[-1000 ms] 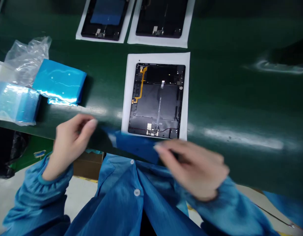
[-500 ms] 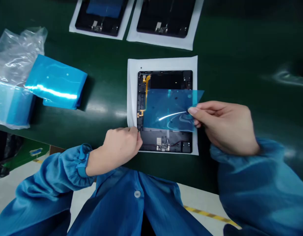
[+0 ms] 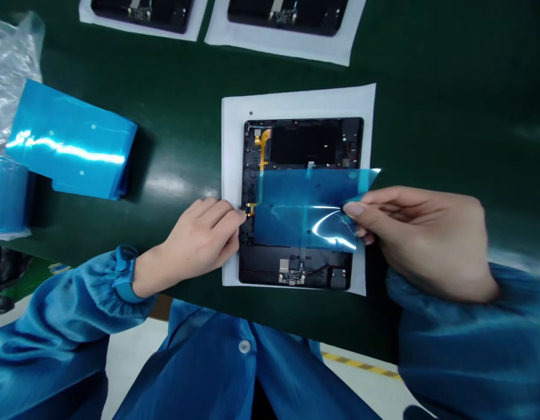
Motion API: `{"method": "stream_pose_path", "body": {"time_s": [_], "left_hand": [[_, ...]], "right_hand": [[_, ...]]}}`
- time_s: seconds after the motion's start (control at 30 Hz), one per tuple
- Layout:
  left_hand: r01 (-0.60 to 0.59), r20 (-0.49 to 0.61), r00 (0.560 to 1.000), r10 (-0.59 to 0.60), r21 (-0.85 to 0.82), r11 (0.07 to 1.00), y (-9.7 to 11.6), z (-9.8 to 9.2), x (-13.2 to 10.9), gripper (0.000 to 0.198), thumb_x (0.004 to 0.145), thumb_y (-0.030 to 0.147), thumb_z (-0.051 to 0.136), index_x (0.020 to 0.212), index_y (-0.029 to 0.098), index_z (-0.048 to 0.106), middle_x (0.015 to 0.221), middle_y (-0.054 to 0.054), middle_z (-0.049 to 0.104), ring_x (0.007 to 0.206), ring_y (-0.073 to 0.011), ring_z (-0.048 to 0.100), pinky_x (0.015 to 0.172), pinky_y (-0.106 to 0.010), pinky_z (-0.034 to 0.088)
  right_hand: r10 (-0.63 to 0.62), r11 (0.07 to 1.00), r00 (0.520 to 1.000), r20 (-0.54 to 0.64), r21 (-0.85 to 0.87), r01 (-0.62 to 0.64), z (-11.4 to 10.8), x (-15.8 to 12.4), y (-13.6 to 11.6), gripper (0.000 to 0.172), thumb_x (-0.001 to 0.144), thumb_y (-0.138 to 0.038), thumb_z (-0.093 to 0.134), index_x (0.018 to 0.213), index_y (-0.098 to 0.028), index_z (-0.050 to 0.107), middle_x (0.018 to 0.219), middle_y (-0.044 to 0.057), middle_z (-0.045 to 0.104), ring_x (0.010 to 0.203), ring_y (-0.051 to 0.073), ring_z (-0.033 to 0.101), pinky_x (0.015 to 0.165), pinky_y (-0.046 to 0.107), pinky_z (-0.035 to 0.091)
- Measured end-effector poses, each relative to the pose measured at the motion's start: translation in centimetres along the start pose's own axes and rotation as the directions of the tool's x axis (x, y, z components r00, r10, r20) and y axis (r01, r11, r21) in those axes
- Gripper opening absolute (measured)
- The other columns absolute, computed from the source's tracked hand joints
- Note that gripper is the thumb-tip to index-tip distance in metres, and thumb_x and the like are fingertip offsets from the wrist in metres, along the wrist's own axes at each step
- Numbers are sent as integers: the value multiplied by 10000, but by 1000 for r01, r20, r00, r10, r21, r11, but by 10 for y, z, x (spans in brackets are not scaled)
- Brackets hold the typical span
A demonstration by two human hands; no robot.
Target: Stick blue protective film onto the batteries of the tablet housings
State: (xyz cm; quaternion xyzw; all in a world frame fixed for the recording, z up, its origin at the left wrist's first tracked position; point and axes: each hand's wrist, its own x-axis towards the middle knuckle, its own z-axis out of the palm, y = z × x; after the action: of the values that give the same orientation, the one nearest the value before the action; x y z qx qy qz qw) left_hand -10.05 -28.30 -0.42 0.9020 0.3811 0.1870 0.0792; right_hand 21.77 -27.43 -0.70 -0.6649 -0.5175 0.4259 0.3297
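Right hand (image 3: 427,239) pinched shut on the right edge of a blue film (image 3: 302,207) held over the opened tablet (image 3: 300,140), left hand (image 3: 199,236) fingertips curled onto the tablet's left edge, white sheet (image 3: 296,102) beneath on the green table (image 3: 449,105), blue film stack (image 3: 68,140) well left.

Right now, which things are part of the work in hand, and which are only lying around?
In use: blue film, open tablet, white sheet, left hand, right hand.
Lying about: stack of blue films, plastic bag, two other tablets.
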Motion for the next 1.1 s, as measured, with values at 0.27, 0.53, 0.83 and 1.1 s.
{"method": "stream_pose_path", "body": {"time_s": [0.27, 0.53, 0.83, 1.1], "left_hand": [[4, 23, 1000, -4, 29, 1000, 2, 1, 0, 129, 999, 107, 562, 1088, 193, 600, 923, -55, 694, 775, -211, 583, 679, -353, 463], [-6, 29, 1000, 5, 29, 1000, 1, 1, 2, 125, 989, 96, 572, 1085, 170, 602, 917, -64, 689, 762, -210, 562, 663, -357, 441], [-6, 36, 999, 5, 17, 1000, 0, 1, 2, 120, 1000, 101, 577, 1093, 175, 597, 932, -67, 691, 757, -205, 565, 663, -357, 435], [-19, 39, 999, 18, 28, 999, -1, 0, 2, 105, 994, 96, 596, 1080, 155, 604, 926, -73, 693, 759, -209, 553, 650, -357, 451]], "right_hand": [[-2, 999, 999, -33, -34, 1, -2, -5, 2, 395, 782, -625, 923, 851, -244, 847, 630, 28, 680, 501, 114, 596, 474, 289, 539], [9, 1000, 1000, -30, -23, -10, -2, -4, -4, 185, 770, -381, 947, 846, -240, 854, 612, -19, 696, 477, 99, 602, 471, 230, 556], [-3, 998, 1000, -20, -58, 2, -3, -3, -9, 154, 776, -351, 931, 834, -238, 843, 608, -23, 701, 456, 95, 587, 483, 232, 570], [-13, 998, 1000, -13, -64, 12, -3, -4, -8, 146, 790, -343, 924, 859, -239, 848, 623, -22, 711, 475, 92, 607, 499, 216, 580]]}}
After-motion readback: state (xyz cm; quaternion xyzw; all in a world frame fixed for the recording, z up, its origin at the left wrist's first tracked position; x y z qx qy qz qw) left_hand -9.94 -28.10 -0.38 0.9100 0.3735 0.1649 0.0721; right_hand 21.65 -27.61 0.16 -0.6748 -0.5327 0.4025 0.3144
